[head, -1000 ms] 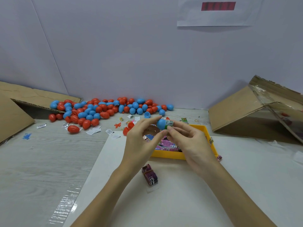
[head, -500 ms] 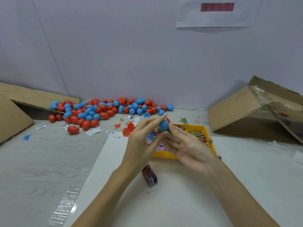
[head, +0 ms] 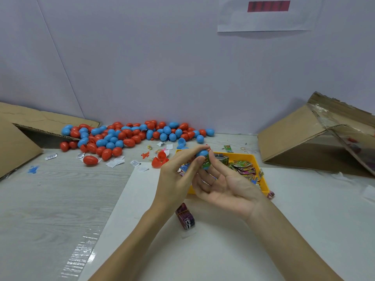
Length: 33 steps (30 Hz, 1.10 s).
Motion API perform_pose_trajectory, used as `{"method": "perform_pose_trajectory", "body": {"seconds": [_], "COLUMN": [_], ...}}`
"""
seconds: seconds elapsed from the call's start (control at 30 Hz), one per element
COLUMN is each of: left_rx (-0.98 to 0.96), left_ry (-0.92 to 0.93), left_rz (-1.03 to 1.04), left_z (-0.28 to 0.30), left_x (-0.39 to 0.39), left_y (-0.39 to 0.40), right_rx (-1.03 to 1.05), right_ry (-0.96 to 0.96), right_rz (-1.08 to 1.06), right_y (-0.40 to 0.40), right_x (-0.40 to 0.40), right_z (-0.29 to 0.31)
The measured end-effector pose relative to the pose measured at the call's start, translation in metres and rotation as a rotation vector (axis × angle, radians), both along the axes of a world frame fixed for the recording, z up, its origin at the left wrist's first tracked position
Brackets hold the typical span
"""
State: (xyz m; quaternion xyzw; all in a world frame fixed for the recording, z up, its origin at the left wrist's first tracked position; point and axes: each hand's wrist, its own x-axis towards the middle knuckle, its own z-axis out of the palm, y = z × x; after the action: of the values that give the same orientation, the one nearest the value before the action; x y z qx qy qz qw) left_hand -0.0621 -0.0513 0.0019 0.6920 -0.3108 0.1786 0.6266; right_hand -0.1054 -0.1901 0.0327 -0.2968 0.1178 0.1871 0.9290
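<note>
1. Left hand [head: 176, 179] pinches the blue egg [head: 203, 153] at frame centre, over the yellow tray [head: 263, 185].
2. Right hand [head: 229, 185], palm up, fingers straight, presses the green packet [head: 206, 163] just beneath the egg.

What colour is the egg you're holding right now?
Blue egg, pinched in the left hand; clearest in the head view.

Toy-packing bench: egg capsules [head: 129, 136], cartons [head: 304, 136]
</note>
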Motion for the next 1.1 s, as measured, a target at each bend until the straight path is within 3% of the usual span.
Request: {"method": "perform_pose_trajectory", "body": {"seconds": [0.43,0.53,0.67,0.73,0.83,0.93,1.1], "left_rx": [-0.026,-0.001,-0.06,-0.093,-0.175,-0.188,-0.182], "left_ry": [0.063,0.112,0.284,0.329,0.375,0.37,0.362], "left_rz": [0.007,-0.041,-0.027,-0.037,-0.055,-0.046,-0.093], "left_z": [-0.001,0.0,0.003,0.001,0.001,0.002,0.0], "left_x": [0.002,0.001,-0.001,0.001,0.004,0.006,0.001], "left_y": [0.001,0.002,0.002,0.002,0.004,0.006,0.003], "right_rx": [-0.098,-0.369,-1.074,-1.196,-1.176,-0.994,-1.002], "right_ry": [-0.121,-0.286,-0.51,-0.599,-0.653,-0.531,-0.516], "right_rz": [-0.014,-0.134,-0.41,-0.4,-0.373,-0.37,-0.405], "right_y": [-0.006,-0.008,-0.009,-0.011,-0.013,-0.009,-0.009], "right_x": [0.002,0.004,0.004,0.004,0.004,0.006,0.005], "right_z": [-0.003,-0.008,-0.011,-0.012,-0.012,-0.012,-0.017]}}
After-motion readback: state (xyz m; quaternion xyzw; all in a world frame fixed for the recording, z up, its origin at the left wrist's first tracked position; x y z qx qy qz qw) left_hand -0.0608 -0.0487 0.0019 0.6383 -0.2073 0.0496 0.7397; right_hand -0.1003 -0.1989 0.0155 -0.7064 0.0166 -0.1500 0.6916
